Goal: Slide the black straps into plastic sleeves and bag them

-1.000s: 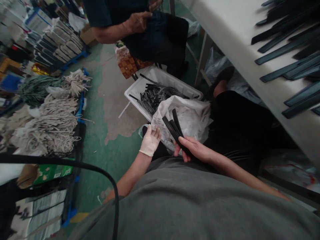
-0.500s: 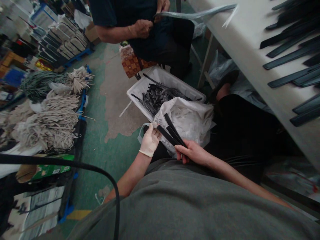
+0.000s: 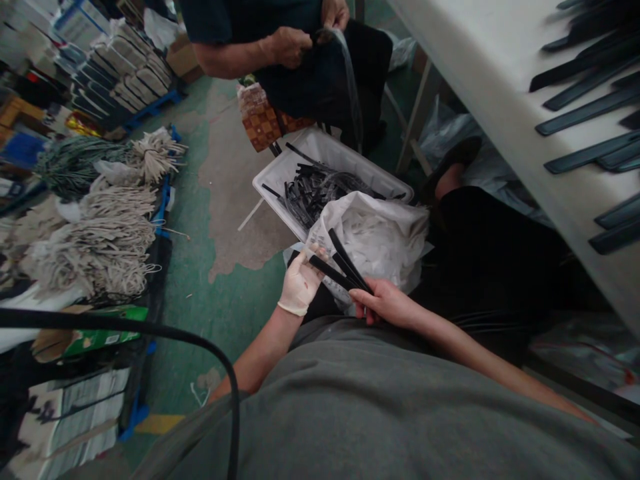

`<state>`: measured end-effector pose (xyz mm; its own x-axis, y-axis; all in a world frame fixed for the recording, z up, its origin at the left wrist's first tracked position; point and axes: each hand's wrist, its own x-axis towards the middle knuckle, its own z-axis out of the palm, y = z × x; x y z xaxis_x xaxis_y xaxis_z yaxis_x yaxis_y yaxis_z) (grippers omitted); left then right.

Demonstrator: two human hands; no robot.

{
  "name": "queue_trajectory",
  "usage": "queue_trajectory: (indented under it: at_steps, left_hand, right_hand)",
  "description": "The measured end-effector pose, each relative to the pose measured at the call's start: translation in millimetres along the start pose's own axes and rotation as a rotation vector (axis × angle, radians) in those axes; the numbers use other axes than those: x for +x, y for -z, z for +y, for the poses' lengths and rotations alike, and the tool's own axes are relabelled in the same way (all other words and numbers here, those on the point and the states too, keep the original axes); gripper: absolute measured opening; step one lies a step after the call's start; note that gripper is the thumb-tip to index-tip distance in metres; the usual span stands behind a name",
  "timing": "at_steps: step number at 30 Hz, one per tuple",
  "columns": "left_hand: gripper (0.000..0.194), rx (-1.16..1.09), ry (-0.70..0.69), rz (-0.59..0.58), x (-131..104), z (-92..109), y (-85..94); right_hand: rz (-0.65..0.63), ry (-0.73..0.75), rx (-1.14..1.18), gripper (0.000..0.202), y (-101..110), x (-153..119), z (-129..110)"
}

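Observation:
Several flat black strips [image 3: 345,265] fan out from my right hand [image 3: 379,301], which is closed around their near ends. Their far ends point up and left, over a white plastic bag. My left hand [image 3: 301,283], in a pale thin glove, is at the tip of the lowest strip. Its thumb and fingers pinch a bit of clear plastic film [image 3: 291,253] there; the film is faint and partly hidden by the fingers. The open bag [image 3: 376,230] just beyond my hands holds crumpled clear and white plastic.
A white crate [image 3: 280,160] with black strips stands behind the bag. Across from me, a person's hands [image 3: 295,47] hold a strip with clear film hanging down. More black strips lie on the white table [image 3: 480,87] at right. Bundled cords [image 3: 100,233] lie on pallets at left.
My left hand has shifted slightly, and the film loop beside it has changed shape. The other person's film has swung from stretching over the table to hanging down. My right hand keeps its hold.

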<state>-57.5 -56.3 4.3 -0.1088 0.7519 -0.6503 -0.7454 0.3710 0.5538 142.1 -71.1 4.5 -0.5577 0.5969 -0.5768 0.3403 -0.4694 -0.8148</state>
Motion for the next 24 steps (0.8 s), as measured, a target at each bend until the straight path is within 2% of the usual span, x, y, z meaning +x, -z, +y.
queue_trajectory:
  at_steps: [10, 13, 20, 24]
  left_hand:
    - [0.019, 0.039, -0.108, 0.045, -1, -5, -2.8]
    - [0.017, 0.058, -0.093, 0.079, -1, -6, -2.7]
    - [0.018, 0.138, -0.093, 0.053, -1, -14, 3.0]
    - [0.017, 0.139, -0.059, 0.101, 3, -21, 8.0]
  right_hand:
    - [0.02, -0.02, -0.066, 0.028, 2, 3, 2]
    - [0.003, -0.019, -0.038, 0.026, 1, 1, -1]
    - [-0.017, -0.019, -0.02, 0.023, 1, 0, -5]
    - [-0.065, 0.025, -0.036, 0.023, 0, -1, -3]
